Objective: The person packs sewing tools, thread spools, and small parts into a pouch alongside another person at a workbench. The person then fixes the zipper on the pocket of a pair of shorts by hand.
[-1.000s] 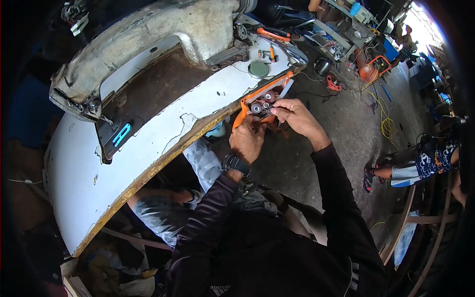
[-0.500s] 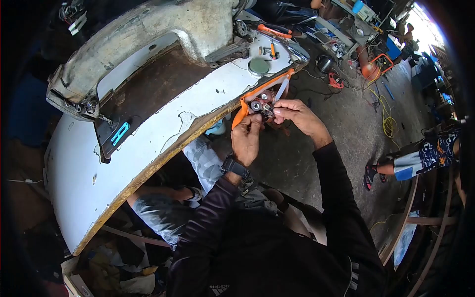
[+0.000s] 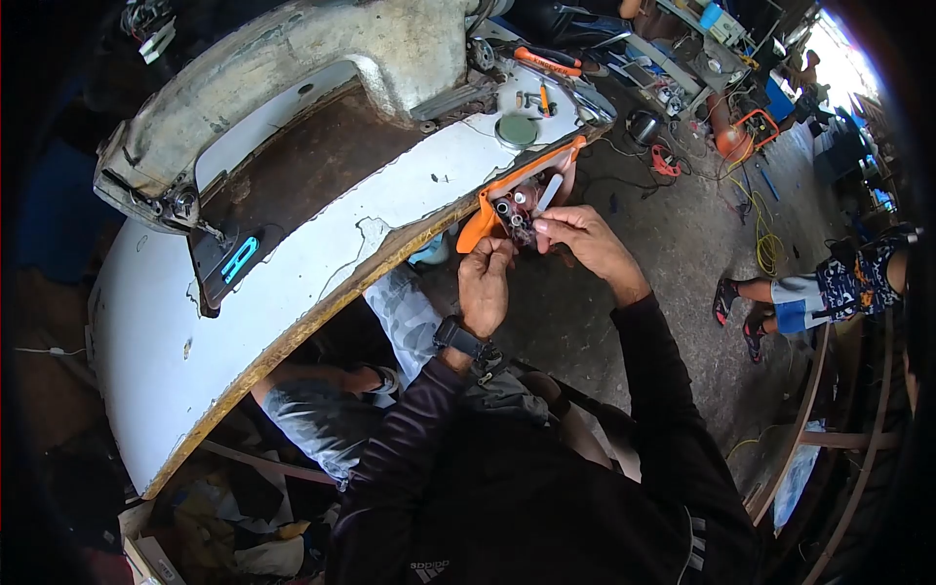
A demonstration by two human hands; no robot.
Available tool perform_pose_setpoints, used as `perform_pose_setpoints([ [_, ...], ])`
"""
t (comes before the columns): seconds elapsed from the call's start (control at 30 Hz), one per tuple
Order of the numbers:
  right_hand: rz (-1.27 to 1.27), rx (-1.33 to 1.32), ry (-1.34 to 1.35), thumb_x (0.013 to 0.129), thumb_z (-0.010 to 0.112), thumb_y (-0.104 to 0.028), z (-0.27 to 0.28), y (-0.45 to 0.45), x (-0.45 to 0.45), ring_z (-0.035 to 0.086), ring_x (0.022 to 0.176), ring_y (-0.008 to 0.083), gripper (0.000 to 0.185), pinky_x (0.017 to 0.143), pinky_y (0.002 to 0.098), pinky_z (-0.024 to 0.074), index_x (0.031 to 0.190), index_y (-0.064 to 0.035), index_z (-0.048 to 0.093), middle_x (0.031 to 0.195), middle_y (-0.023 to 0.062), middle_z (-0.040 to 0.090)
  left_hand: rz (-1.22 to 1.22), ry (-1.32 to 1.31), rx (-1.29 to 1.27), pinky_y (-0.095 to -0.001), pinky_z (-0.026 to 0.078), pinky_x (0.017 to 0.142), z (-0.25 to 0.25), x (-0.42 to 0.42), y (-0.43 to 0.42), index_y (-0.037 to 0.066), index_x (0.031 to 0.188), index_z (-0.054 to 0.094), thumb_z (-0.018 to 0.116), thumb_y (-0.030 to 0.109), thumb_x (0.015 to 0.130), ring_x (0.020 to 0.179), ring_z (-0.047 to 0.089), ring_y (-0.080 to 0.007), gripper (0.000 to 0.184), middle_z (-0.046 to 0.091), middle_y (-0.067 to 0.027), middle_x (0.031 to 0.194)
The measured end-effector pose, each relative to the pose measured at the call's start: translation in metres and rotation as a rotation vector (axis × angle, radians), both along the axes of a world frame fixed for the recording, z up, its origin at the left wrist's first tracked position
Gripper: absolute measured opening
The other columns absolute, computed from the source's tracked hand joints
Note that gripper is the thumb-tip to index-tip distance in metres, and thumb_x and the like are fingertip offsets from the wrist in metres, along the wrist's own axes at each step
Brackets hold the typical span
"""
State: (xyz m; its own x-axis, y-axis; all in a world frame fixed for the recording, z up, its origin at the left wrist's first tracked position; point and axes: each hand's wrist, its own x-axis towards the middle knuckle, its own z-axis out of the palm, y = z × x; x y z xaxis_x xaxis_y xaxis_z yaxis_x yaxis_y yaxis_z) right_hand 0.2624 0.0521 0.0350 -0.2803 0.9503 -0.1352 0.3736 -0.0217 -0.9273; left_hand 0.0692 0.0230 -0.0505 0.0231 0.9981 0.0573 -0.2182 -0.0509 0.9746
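An orange-edged case (image 3: 477, 226) with round metal-centred parts (image 3: 521, 198) and dark wiring inside hangs at the front edge of the white worktable (image 3: 283, 283). My left hand (image 3: 485, 283), with a black watch on its wrist, is closed at the lower end of the case; what its fingers pinch is too small to tell. On the right side of the parts, my right hand (image 3: 583, 244) is closed with thumb and forefinger together, and what lies between them is hidden. A pale strip (image 3: 549, 192) stands out of the case just above my right fingertips.
A large worn sewing machine (image 3: 292, 78) stands on the table. Near it are a light-blue cutter (image 3: 240, 260), a round green-topped tin (image 3: 515, 131) and orange-handled pliers (image 3: 548, 61). Yellow cable (image 3: 768, 249) lies on the floor; another person's legs (image 3: 780, 292) are at the right.
My left hand has moved slightly down from the round parts. My right hand has shifted a little lower. At the right, the other person's feet have moved apart.
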Motion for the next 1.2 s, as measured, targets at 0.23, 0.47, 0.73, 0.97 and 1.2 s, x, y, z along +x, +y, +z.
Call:
perform_pose_setpoints([
  [0.23, 0.078, 0.190, -0.063, 0.099, 0.071, -0.010, -0.019, -0.011, -0.016, 0.064, 0.079, 0.0101, 0.016, 0.071, 0.0290, 0.0518, 0.107, 0.0031, 0.072, 0.085, 0.0066, 0.072, -0.166, -0.218, -0.226, -0.0231, 0.038, 0.058, 0.020, -0.002, 0.005, 0.005, 0.114, 0.063, 0.062, 0.031, 0.108, 0.065, 0.046, -0.0042, 0.026, 0.059, 0.0060, 0.083],
  [0.47, 0.112, 0.270, -0.031, 0.101, 0.067, -0.008, -0.011, -0.029, -0.027, 0.071, 0.085, 0.0183, 0.019, 0.074, 0.0324, 0.0552, 0.116, 0.0023, 0.071, 0.101, 0.0173, 0.074, -0.214, -0.446, -0.260, -0.0244, 0.038, 0.057, -0.010, -0.006, 0.007, 0.011, 0.109, 0.059, 0.059, 0.031, 0.109, 0.065, 0.049, -0.0073, 0.020, 0.054, 0.0050, 0.081],
  [0.73, 0.003, 0.443, -0.171, 0.096, 0.070, -0.002, -0.016, -0.024, -0.033, 0.073, 0.085, 0.0213, 0.018, 0.074, 0.0320, 0.0553, 0.113, 0.0008, 0.074, 0.099, 0.0131, 0.074, -0.326, -0.607, -0.294, -0.0278, 0.041, 0.062, -0.007, -0.013, 0.008, 0.011, 0.117, 0.058, 0.050, 0.037, 0.111, 0.073, 0.051, -0.0098, 0.028, 0.059, 0.0012, 0.095],
  [0.97, 0.099, 0.649, -0.282, 0.094, 0.071, -0.002, -0.014, -0.028, -0.038, 0.071, 0.083, 0.0267, 0.016, 0.073, 0.0355, 0.0548, 0.110, 0.0009, 0.073, 0.094, 0.0136, 0.070, -0.253, -0.465, -0.321, -0.0234, 0.041, 0.063, -0.004, -0.012, 0.014, 0.011, 0.123, 0.061, 0.066, 0.038, 0.106, 0.073, 0.049, -0.0056, 0.033, 0.060, 0.0026, 0.096],
  [1.2, -0.034, 0.652, -0.225, 0.092, 0.071, 0.001, -0.010, -0.018, -0.038, 0.072, 0.083, 0.0313, 0.017, 0.072, 0.0361, 0.0555, 0.108, -0.0016, 0.072, 0.094, 0.0159, 0.071, -0.308, -0.621, -0.247, -0.0232, 0.041, 0.063, -0.004, -0.017, 0.009, 0.008, 0.118, 0.060, 0.061, 0.029, 0.108, 0.072, 0.051, -0.0069, 0.024, 0.064, -0.0022, 0.098],
])
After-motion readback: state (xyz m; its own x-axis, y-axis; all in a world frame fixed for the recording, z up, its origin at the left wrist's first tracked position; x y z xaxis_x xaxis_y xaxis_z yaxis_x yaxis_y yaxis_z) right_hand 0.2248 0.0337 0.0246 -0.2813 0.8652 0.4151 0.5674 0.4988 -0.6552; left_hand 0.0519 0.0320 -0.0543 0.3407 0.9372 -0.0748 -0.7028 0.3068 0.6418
